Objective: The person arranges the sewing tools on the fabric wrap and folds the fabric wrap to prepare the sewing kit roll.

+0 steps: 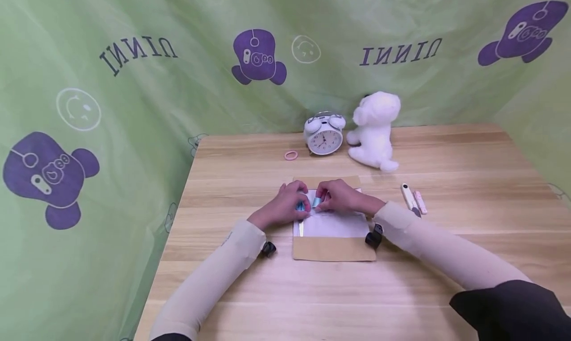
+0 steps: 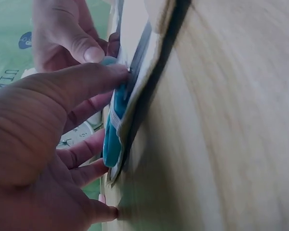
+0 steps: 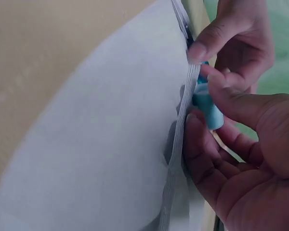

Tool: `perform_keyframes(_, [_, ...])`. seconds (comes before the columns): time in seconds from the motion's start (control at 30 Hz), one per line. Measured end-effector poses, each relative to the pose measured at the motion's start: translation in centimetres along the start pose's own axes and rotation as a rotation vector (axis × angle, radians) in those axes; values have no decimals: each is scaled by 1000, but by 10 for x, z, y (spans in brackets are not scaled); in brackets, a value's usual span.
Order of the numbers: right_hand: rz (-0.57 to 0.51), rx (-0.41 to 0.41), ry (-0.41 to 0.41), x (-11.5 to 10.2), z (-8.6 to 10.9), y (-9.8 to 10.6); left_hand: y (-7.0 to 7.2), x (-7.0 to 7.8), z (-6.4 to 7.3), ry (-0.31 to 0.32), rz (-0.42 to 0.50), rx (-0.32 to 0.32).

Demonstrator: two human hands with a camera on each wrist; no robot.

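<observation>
A brown folder [image 1: 334, 250] with a white inner panel [image 1: 341, 226] lies open on the table. A pale elastic band [image 3: 171, 180] runs across the panel. Scissors with teal handles [image 2: 111, 147] lie against the panel, the band crossing their handles and the metal blades [image 1: 301, 228] pointing toward the person. My left hand [image 1: 285, 203] holds the scissors, its thumb near the pivot. Just right of it, my right hand [image 1: 342, 196] pinches a small glossy teal cylinder-like piece [image 3: 209, 111] beside the band. Fingers hide part of that piece; its exact kind is unclear.
Behind the folder stand a white alarm clock [image 1: 324, 135] and a white plush dog [image 1: 375, 130]. A pink ring [image 1: 291, 155] lies left of the clock. To the right are a white-and-grey utility knife [image 1: 409, 198] and a small pink patterned item [image 1: 420, 202].
</observation>
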State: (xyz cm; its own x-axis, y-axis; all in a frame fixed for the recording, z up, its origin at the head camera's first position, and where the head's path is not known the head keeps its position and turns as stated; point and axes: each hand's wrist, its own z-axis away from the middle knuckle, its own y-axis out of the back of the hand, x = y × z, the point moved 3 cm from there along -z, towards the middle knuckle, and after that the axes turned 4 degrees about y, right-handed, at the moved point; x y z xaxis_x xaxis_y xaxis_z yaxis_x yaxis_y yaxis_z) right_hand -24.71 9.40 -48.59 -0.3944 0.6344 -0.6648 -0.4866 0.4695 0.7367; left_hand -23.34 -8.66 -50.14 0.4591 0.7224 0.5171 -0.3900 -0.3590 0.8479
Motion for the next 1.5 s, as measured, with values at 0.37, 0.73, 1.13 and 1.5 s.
perform_keyframes(0.37, [-150, -91, -13, 8, -12, -1, 9, 3, 1, -12, 62, -61])
perform_keyframes(0.73, [-241, -19, -53, 12, -13, -7, 6, -3, -3, -6, 117, -59])
perform_keyframes(1.13, [-282, -10, -91, 15, -11, -10, 7, -4, -2, 31, 197, -54])
perform_keyframes(1.5, [-413, -120, -101, 23, -13, -5, 8, -5, -2, 32, 233, -45])
